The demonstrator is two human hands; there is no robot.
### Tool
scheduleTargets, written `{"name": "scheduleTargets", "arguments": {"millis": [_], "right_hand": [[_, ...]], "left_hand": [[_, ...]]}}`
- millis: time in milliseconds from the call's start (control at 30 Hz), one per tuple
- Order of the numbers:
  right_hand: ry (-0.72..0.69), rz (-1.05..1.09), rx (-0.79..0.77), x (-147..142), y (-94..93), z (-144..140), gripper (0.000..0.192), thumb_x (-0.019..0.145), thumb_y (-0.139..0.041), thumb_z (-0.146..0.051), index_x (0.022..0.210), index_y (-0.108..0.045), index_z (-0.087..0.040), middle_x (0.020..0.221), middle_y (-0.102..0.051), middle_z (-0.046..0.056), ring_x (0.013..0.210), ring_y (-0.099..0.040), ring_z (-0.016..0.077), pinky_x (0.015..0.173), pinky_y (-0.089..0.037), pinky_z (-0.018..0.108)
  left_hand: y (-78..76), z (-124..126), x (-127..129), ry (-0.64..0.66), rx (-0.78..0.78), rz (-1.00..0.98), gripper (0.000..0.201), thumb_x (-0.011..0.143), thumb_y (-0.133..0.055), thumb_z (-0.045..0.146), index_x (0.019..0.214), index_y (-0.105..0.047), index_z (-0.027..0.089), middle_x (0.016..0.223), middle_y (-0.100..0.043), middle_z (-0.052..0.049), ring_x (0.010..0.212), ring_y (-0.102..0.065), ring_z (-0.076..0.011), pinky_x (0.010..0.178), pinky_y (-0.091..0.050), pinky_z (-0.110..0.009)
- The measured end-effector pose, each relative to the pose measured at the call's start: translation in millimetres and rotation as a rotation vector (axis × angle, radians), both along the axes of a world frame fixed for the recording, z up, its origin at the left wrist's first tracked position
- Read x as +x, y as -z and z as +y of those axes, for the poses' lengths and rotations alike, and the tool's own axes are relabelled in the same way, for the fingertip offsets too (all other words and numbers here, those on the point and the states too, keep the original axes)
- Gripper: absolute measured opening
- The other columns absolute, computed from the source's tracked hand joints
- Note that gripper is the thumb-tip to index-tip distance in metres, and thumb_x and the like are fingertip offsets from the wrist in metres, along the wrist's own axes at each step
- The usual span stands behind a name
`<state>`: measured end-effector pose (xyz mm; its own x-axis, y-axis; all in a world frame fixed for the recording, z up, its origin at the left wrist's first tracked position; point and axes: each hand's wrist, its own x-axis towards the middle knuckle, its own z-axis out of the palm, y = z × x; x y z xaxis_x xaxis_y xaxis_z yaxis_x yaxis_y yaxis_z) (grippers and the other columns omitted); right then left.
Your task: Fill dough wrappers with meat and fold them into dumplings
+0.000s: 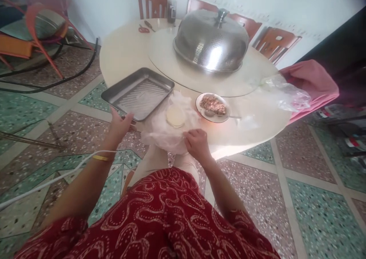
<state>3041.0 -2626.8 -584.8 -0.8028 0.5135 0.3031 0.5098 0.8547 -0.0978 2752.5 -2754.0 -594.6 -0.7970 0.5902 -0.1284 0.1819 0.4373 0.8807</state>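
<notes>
From the tray, I find the pale round discs just to the right on crumpled plastic, ahead-left of my right hand, the nearer one, its fingers pinching that plastic. My left hand touches the tray's near edge; whether it grips, I cannot tell.

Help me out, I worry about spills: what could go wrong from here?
The metal tray seems to overhang the table by the left hand, so it might tip. The plastic at the right hand could drag the pale round stack along if tugged. The spoon handle juts past the plate and might get knocked.
</notes>
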Motion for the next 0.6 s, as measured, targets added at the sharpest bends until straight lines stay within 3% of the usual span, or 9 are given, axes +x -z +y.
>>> {"name": "scheduleTargets", "arguments": {"millis": [67, 100, 167, 200, 300, 367, 467, 600], "right_hand": [[0.008, -0.007, -0.011, 2, -1.2, 3, 0.016, 0.091, -0.053, -0.022, 0.093, -0.069, -0.023, 0.086, -0.068, 0.005, 0.087, -0.047, 0.0222, 0.079, -0.029, 0.037], [0.01, -0.009, -0.019, 3, -1.6, 5, 0.016, 0.091, -0.053, -0.022, 0.09, -0.069, -0.023, 0.085, -0.068, 0.005, 0.087, -0.047, 0.0219, 0.079, -0.028, 0.037], [0.008, -0.007, -0.029, 4, -2.1, 11, 0.017, 0.091, -0.053, -0.022, 0.087, -0.07, -0.022, 0.084, -0.068, 0.005, 0.087, -0.047, 0.0216, 0.079, -0.028, 0.037], [0.006, -0.003, -0.033, 4, -2.4, 13, 0.018, 0.091, -0.053, -0.023, 0.085, -0.07, -0.022, 0.083, -0.067, 0.005, 0.086, -0.047, 0.0215, 0.079, -0.028, 0.037], [0.003, 0.023, -0.04, 3, -2.9, 16, 0.021, 0.093, -0.05, -0.024, 0.085, -0.069, -0.02, 0.084, -0.066, 0.006, 0.086, -0.048, 0.0213, 0.079, -0.029, 0.037], [0.006, 0.045, -0.038, 1, -3.0, 15, 0.022, 0.095, -0.048, -0.024, 0.093, -0.069, -0.02, 0.092, -0.066, 0.007, 0.088, -0.048, 0.0213, 0.08, -0.03, 0.037], [-0.036, 0.031, -0.023, -1, -1.7, 10, 0.021, 0.095, -0.048, -0.025, 0.104, -0.068, -0.024, 0.101, -0.064, 0.007, 0.091, -0.047, 0.0219, 0.081, -0.031, 0.037], [-0.082, -0.008, -0.02, -2, 2.2, 4, 0.02, 0.094, -0.05, -0.025, 0.099, -0.069, -0.028, 0.102, -0.062, 0.006, 0.092, -0.045, 0.0225, 0.082, -0.03, 0.038]], "left_hand": [[-10.6, -7, -2, -0.045, -0.068, 0.135, 0.094, 0.081, -0.065, 0.034, 0.153, -0.009, 0.009, 0.081, -0.065, -0.003, 0.071, -0.061, -0.0203, 0.075, -0.054, -0.038], [-17.2, -8, -1, -0.08, -0.109, 0.384, 0.085, 0.08, -0.066, 0.036, 0.15, -0.025, 0.012, 0.085, -0.065, -0.004, 0.078, -0.061, -0.0212, 0.081, -0.052, -0.039], [-30.4, 0, 9, 0.055, -0.025, 0.773, 0.041, 0.088, -0.057, 0.037, 0.122, -0.06, 0.015, 0.096, -0.066, -0.007, 0.093, -0.059, -0.0233, 0.093, -0.047, -0.04], [-35.7, 9, 18, 0.196, 0.021, 0.873, 0.029, 0.092, -0.052, 0.038, 0.104, -0.067, 0.017, 0.094, -0.067, -0.007, 0.096, -0.059, -0.023, 0.095, -0.045, -0.039], [-42.8, 46, 51, 0.694, 0.081, 1.016, 0.029, 0.096, -0.047, 0.034, 0.09, -0.07, 0.018, 0.089, -0.068, -0.006, 0.087, -0.06, -0.0219, 0.083, -0.045, -0.036], [-41.4, 70, 68, 0.854, 0.055, 1.054, 0.024, 0.094, -0.051, 0.031, 0.095, -0.07, 0.018, 0.091, -0.067, -0.007, 0.088, -0.059, -0.0229, 0.078, -0.043, -0.036], [-36.6, 91, 78, 0.976, -0.011, 1.066, 0.019, 0.089, -0.058, 0.03, 0.097, -0.07, 0.017, 0.09, -0.065, -0.008, 0.088, -0.059, -0.0238, 0.075, -0.042, -0.036], [-32.9, 96, 75, 1.032, -0.117, 1.095, 0.018, 0.087, -0.061, 0.031, 0.095, -0.069, 0.017, 0.089, -0.064, -0.008, 0.087, -0.058, -0.0246, 0.072, -0.039, -0.036]]}}
